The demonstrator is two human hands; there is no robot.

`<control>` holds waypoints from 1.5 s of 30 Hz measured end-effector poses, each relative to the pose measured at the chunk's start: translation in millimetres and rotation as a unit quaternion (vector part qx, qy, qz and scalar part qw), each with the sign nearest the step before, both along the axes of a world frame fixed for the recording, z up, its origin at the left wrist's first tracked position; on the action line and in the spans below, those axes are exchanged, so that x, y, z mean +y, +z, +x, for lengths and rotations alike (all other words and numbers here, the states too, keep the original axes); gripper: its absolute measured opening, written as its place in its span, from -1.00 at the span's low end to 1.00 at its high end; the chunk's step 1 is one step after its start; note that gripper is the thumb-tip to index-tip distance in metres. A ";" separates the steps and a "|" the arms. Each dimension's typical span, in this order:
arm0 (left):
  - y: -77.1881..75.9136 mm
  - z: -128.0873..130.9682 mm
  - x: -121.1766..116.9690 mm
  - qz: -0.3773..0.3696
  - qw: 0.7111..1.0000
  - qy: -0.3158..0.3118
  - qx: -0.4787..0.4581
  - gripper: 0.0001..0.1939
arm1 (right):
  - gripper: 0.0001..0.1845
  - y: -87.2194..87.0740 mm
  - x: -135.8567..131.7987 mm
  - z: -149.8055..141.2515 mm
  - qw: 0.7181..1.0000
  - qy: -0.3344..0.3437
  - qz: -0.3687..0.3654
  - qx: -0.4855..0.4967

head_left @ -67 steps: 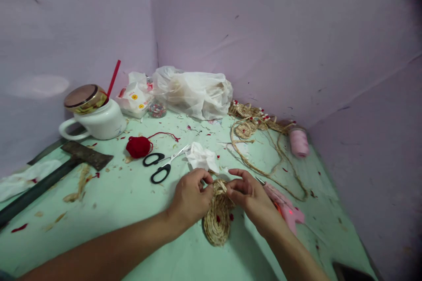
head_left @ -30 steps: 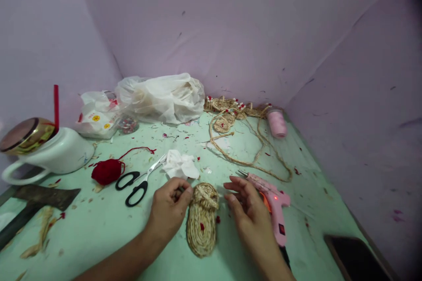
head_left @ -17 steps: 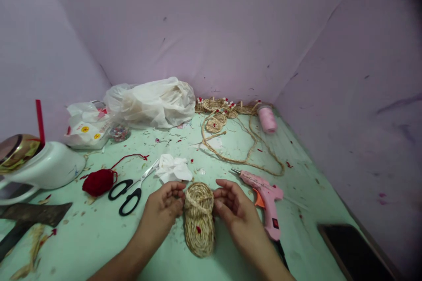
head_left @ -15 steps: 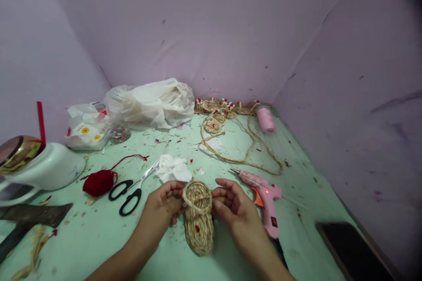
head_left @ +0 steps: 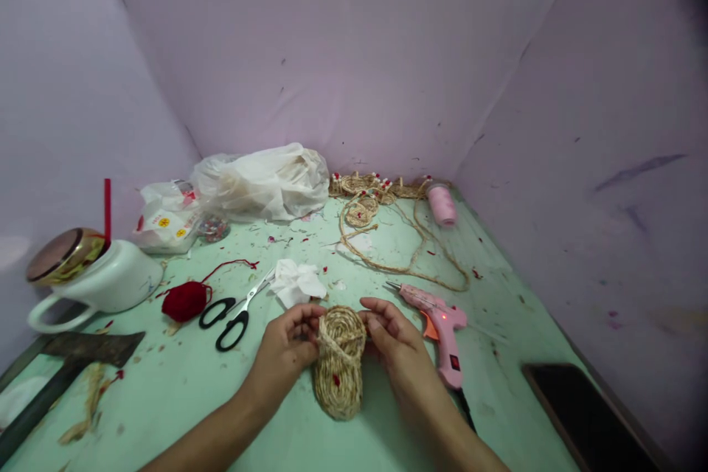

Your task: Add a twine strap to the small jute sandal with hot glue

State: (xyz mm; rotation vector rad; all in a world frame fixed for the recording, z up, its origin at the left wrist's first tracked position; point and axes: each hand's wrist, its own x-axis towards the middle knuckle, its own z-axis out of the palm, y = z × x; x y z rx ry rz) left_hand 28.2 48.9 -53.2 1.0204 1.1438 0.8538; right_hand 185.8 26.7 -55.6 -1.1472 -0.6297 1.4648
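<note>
A small straw slipper of coiled braided cord lies upright in front of me, with a crossed strap at its far end and a red spot on its sole. My left hand pinches the strap's left side between thumb and fingers. On the opposite side, my right hand grips the slipper's edge with thumb and fingertips, which are partly hidden. Right of my right hand lies a pink glue gun with its red light lit. Black-handled scissors and a crumpled white tissue lie left of the slipper.
A red yarn ball, a white mug and a hammer-like tool are at left. Plastic bags, loose cord, coiled straw pieces and a pink thread spool lie at the back. A phone is at right.
The view has shifted a little, so the things at left appear farther right. Both hands stay on the slipper, its near end looking slightly raised or shortened.
</note>
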 end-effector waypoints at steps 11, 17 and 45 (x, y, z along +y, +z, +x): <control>0.9 3.6 -6.2 -0.059 0.994 0.007 -0.087 -0.68 | -0.69 3.1 1.0 -3.5 0.987 0.002 -0.034 0.160; 0.1 1.9 -0.5 -0.064 0.992 0.032 -0.105 -0.74 | -0.64 6.0 -1.3 -3.4 0.982 0.061 0.016 0.179; -6.1 -3.8 8.4 -0.032 0.990 0.044 -0.131 -0.73 | -0.65 -6.5 -7.4 -14.1 0.974 0.139 0.069 0.166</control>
